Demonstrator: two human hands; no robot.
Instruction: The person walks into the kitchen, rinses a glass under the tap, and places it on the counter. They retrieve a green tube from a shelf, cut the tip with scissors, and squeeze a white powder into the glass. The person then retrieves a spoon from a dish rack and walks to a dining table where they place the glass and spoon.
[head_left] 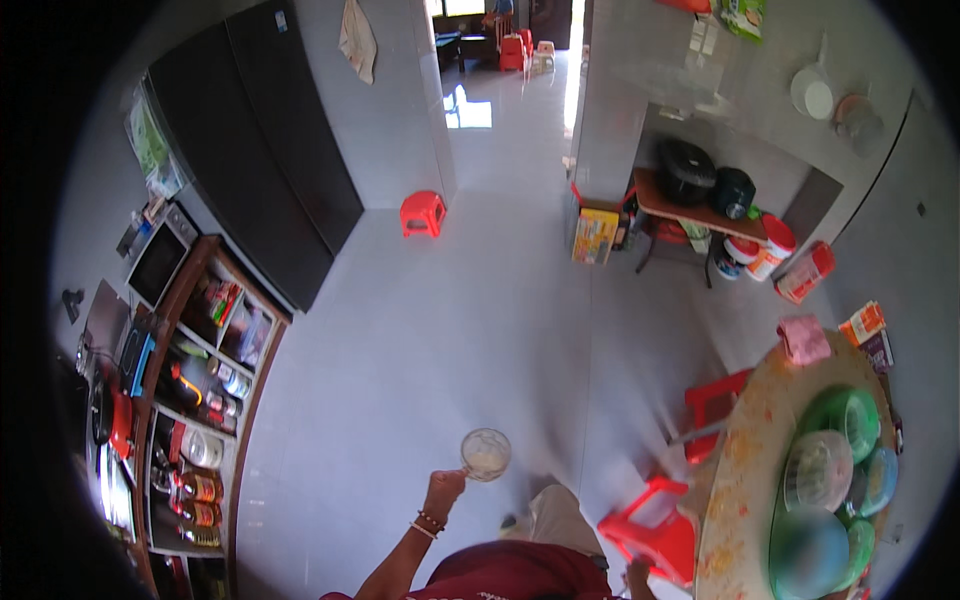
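Held out in front of me at the lower middle is a small round bowl-like vessel [487,452] with a pale rim. Something whitish shows inside it, but I cannot make out what. My left hand [445,490], with bracelets at the wrist, is closed at the vessel's near left edge. Down at the lower edge, my right hand [638,574] hangs low beside a red plastic chair [655,530]. Only a small part of this hand shows, and its fingers are too unclear to read.
At right stands a round patterned table [735,480] with green and clear plastic bowls and a pink cloth. Another red seat [712,410] is tucked beside it. Wooden shelving [262,375] with bottles and a dark fridge [250,140] line the left. Ahead sits a red stool [422,214] near a doorway.
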